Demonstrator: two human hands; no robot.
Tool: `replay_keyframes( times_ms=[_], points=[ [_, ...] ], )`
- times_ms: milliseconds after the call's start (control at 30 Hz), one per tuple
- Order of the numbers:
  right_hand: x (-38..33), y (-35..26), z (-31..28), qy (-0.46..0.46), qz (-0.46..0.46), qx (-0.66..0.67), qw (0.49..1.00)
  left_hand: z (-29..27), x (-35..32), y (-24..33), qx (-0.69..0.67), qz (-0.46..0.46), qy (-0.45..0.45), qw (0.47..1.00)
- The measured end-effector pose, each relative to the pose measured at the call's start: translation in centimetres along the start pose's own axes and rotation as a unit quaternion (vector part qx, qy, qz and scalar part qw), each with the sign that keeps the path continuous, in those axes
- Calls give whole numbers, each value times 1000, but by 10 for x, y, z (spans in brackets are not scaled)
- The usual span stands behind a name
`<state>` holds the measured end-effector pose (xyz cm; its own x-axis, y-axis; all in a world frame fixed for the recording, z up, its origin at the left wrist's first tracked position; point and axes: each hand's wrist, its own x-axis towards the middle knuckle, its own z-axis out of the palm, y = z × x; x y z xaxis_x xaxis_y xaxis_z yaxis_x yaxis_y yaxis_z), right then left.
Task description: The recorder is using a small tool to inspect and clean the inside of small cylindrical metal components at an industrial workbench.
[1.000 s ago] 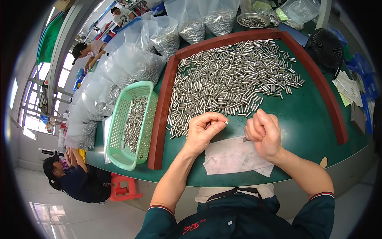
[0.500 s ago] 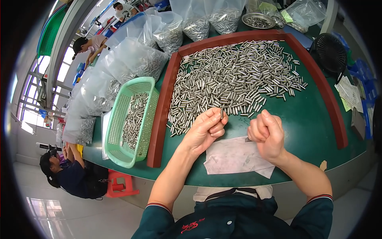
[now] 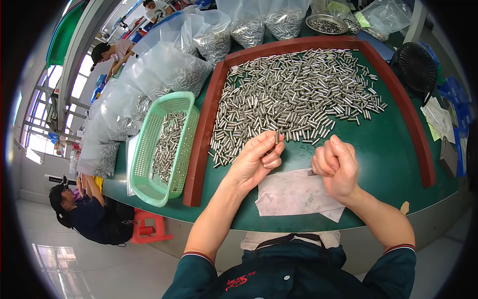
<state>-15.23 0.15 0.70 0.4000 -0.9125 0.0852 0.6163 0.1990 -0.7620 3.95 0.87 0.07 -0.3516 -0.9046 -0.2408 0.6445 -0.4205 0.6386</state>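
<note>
Between the thumb and fingertips of my left hand (image 3: 256,162) a short metal pin (image 3: 277,137) is pinched upright, near the front edge of the pile. My right hand (image 3: 337,167) is curled into a fist above the right part of a stained whitish cloth (image 3: 291,194). A small dark tip (image 3: 311,173) pokes out at the fist's lower left; the rest is hidden in the fingers. Beyond both hands, a wide pile of loose metal pins (image 3: 294,89) covers the green tabletop (image 3: 383,164).
A dark red frame (image 3: 198,149) borders the pile on three sides. Left of it stands a light green basket (image 3: 141,169) with pins. Clear bags of pins (image 3: 184,72) line the back and left. A metal bowl (image 3: 326,25) and a black fan (image 3: 416,65) are farther back. Co-workers sit at left.
The whole view has shifted slightly. Both hands keep nearly the same pose, with the pin still pinched in my left hand.
</note>
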Motion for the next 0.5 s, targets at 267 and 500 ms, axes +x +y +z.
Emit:
replay_keyframes(
  times_ms=[267,500],
  points=[
    [0,0,-2,-6,5,-3,1000,-5,-4,17,74,116,141,980],
    [1,0,0,-3,4,-8,1000,-8,-6,22,644,187,211,711]
  ],
)
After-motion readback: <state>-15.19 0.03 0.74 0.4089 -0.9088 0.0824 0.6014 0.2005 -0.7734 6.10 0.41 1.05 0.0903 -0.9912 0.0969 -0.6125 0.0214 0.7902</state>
